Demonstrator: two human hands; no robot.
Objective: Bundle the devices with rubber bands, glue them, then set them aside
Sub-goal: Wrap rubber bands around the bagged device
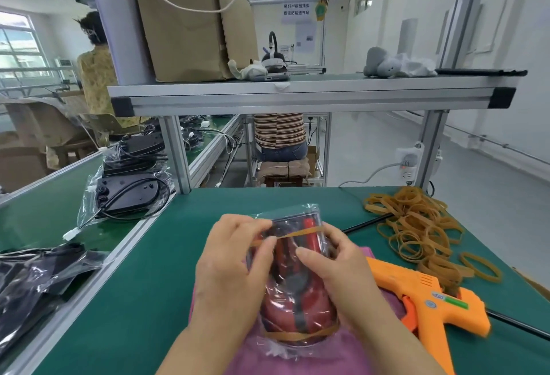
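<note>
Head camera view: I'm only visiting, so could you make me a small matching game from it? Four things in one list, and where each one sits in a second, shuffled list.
Things:
1. glue gun
2. loose rubber bands
3. cardboard box
4. red device

Places:
A. up on the shelf
B. held between the left hand and the right hand
C. lying close beside the right hand
D. heaped on the green table, far right

Pairs: 1-C, 2-D, 3-A, 4-B.
</note>
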